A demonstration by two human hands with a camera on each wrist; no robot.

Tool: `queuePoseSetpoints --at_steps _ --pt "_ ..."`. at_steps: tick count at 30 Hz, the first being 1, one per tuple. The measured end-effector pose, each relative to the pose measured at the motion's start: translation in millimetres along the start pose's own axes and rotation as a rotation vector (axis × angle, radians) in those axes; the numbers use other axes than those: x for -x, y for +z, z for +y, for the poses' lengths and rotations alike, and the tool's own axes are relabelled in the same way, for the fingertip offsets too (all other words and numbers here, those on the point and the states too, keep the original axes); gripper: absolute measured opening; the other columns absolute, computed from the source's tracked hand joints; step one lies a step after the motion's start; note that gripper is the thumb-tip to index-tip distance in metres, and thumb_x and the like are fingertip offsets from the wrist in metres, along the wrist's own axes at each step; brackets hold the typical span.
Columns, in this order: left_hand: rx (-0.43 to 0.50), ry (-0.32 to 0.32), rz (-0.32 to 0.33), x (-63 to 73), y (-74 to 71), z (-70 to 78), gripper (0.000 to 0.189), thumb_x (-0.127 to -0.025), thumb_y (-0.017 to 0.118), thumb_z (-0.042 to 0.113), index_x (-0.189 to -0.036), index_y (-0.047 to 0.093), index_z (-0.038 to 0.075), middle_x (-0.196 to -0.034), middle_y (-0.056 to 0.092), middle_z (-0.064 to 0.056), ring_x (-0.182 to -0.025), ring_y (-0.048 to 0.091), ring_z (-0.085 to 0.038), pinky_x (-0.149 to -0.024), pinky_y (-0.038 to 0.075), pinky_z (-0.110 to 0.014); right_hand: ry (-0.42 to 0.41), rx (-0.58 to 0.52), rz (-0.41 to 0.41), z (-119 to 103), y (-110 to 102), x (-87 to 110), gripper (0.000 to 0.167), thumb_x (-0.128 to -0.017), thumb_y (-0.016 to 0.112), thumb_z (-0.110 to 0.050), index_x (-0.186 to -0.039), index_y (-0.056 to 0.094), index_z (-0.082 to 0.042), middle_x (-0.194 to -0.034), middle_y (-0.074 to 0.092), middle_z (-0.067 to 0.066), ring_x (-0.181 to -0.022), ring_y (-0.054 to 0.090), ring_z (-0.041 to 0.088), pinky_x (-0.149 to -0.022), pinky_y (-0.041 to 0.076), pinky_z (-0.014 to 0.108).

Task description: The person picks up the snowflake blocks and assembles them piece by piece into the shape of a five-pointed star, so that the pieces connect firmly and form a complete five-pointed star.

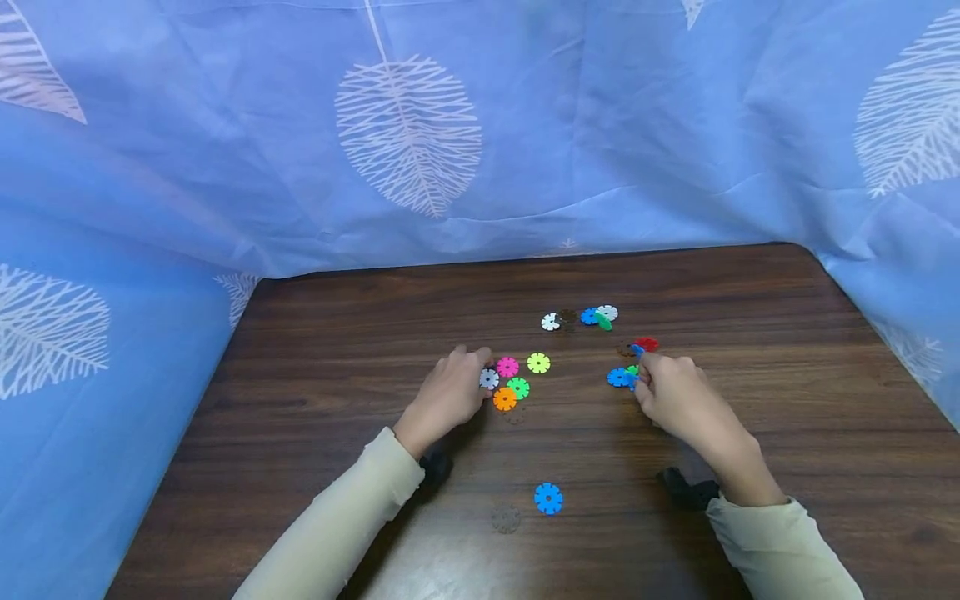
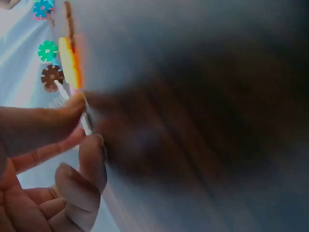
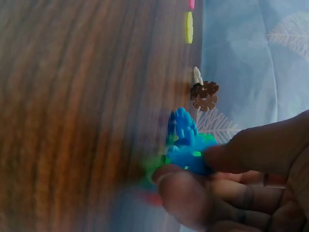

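My left hand (image 1: pixel 450 390) pinches a white notched disc (image 1: pixel 489 379) by its edges; the left wrist view shows it edge-on between thumb and fingers. Close beside it lie a pink disc (image 1: pixel 507 367), a green disc (image 1: pixel 518 387), an orange disc (image 1: pixel 505 399) and a yellow-green disc (image 1: pixel 538 362). Toward the right, my right hand (image 1: pixel 686 398) holds a blue notched disc (image 3: pixel 186 158) between thumb and fingers. Around those fingertips are another blue disc (image 1: pixel 618 377), a partly hidden green one and a red disc (image 1: pixel 647 343). Whether these are joined, I cannot tell.
Farther back are a white disc (image 1: pixel 551 322), a dark brown piece (image 1: pixel 567 317) and a joined-looking blue, white and green cluster (image 1: pixel 590 316). Near the front lie a blue disc (image 1: pixel 548 498) and a brownish disc (image 1: pixel 506 518). Blue patterned cloth (image 1: pixel 525 167) hangs behind the wooden table (image 1: pixel 337 333).
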State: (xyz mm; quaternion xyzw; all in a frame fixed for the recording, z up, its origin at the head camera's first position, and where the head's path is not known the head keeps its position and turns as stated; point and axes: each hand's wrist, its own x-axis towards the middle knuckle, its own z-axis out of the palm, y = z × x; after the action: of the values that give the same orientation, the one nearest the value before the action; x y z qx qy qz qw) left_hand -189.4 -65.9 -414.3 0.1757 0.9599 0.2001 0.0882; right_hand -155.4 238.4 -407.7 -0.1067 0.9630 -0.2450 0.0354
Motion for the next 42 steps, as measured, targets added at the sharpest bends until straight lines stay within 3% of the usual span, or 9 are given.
queuePoseSetpoints --at_steps 8,11,17,21,25,28,33,38,42 --pt "0.083 -0.033 -0.017 -4.5 -7.2 -6.8 0.027 -0.085 0.088 0.013 -0.095 0.064 0.007 -0.086 0.057 -0.004 -0.074 0.051 -0.022 -0.06 0.044 -0.03 0.019 0.071 0.067 -27.3 -15.0 7.3 0.03 -0.095 0.076 -0.011 -0.107 0.059 0.011 -0.062 0.045 0.004 -0.047 0.044 0.014 -0.042 0.035 0.026" --pt "0.143 -0.023 -0.015 3.5 -9.1 -11.5 0.026 -0.085 0.087 0.009 -0.091 0.061 0.007 -0.08 0.056 -0.004 -0.07 0.051 -0.02 -0.059 0.044 -0.029 -0.009 0.067 0.086 -52.4 -16.6 11.1 0.028 -0.097 0.075 -0.014 -0.103 0.058 0.007 -0.06 0.044 0.003 -0.045 0.043 0.013 -0.04 0.034 0.025" --pt "0.322 0.051 -0.003 28.4 -16.9 -18.9 0.017 -0.092 0.079 0.004 -0.089 0.063 0.009 -0.075 0.061 0.001 -0.062 0.057 -0.014 -0.056 0.047 -0.027 -0.218 -0.077 -0.154 -91.8 22.1 -15.9 0.02 -0.096 0.076 -0.012 -0.11 0.066 -0.002 -0.061 0.051 -0.003 -0.048 0.044 0.009 -0.045 0.039 0.024" --pt "0.55 0.107 -0.067 43.5 -22.2 -18.0 0.006 -0.097 0.071 0.003 -0.099 0.067 0.006 -0.079 0.065 -0.001 -0.065 0.066 -0.022 -0.056 0.055 -0.033 -0.277 -0.08 -0.291 -97.9 52.0 -39.4 0.046 -0.095 0.076 -0.011 -0.138 0.062 -0.003 -0.101 0.073 0.007 -0.08 0.067 0.018 -0.074 0.059 0.036" --pt "0.77 0.206 -0.147 52.7 -26.8 -13.4 0.011 -0.101 0.063 -0.002 -0.108 0.07 -0.002 -0.083 0.063 -0.007 -0.066 0.066 -0.026 -0.056 0.059 -0.05 -0.259 -0.054 -0.286 -100.5 67.2 -50.9 0.05 -0.094 0.072 0.003 -0.141 0.059 -0.004 -0.131 0.067 0.013 -0.113 0.066 0.027 -0.096 0.057 0.048" --pt "0.847 0.233 -0.174 54.2 -28.3 -9.3 0.016 -0.101 0.062 -0.002 -0.113 0.071 -0.005 -0.086 0.062 -0.009 -0.066 0.064 -0.02 -0.061 0.059 -0.057 -0.241 -0.086 -0.279 -99.9 69.9 -54.3 0.039 -0.089 0.069 0.013 -0.124 0.062 -0.003 -0.106 0.07 0.011 -0.091 0.066 0.024 -0.077 0.058 0.041" --pt "0.901 0.159 -0.115 51.1 -25.5 -10.2 0.019 -0.1 0.065 0.001 -0.116 0.07 -0.009 -0.087 0.069 -0.013 -0.062 0.065 -0.013 -0.066 0.06 -0.057 -0.245 -0.163 -0.171 -96.1 63.7 -48.8 0.018 -0.093 0.071 0.005 -0.093 0.058 -0.009 -0.068 0.048 0.0 -0.057 0.042 0.013 -0.051 0.034 0.025" --pt "0.96 0.092 -0.053 46.0 -22.7 -17.3 0.015 -0.101 0.065 0.0 -0.111 0.07 -0.011 -0.085 0.07 -0.022 -0.064 0.068 -0.014 -0.071 0.06 -0.06 -0.337 -0.364 -0.004 -99.3 50.2 -37.2 0.003 -0.096 0.073 -0.003 -0.094 0.072 -0.004 -0.062 0.055 -0.002 -0.051 0.05 0.013 -0.047 0.041 0.023" --pt "1.026 0.078 -0.072 43.0 -22.9 -20.0 0.018 -0.102 0.062 0.0 -0.115 0.067 -0.011 -0.089 0.07 -0.028 -0.064 0.066 -0.014 -0.074 0.06 -0.062 -0.368 -0.509 -0.003 -102.4 44.5 -29.8 0.006 -0.097 0.07 0.0 -0.101 0.075 -0.002 -0.072 0.069 0.002 -0.06 0.067 0.023 -0.049 0.054 0.028"
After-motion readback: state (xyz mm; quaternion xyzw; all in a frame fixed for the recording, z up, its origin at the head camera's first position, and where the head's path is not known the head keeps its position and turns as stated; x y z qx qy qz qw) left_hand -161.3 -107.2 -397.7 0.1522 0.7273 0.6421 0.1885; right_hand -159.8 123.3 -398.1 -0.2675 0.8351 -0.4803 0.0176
